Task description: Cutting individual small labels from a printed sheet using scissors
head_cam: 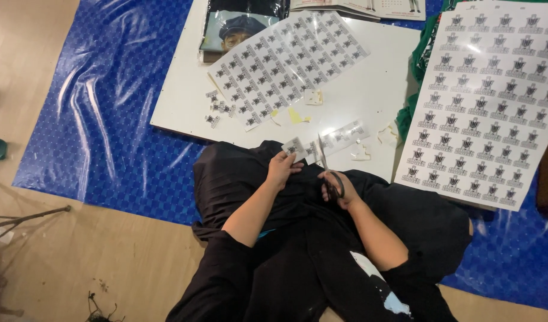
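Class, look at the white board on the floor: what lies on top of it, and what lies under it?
On the white board: a glossy sticker sheet, small cut stickers and paper scraps. Under it, a blue mat shows around its edges; whatever lies beneath its middle is covered.

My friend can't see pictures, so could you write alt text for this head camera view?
Seen from above, a seated person in black cuts a sticker strip with scissors in the right hand, the left hand holding the strip. Printed sticker sheets lie on a white board over a blue mat.
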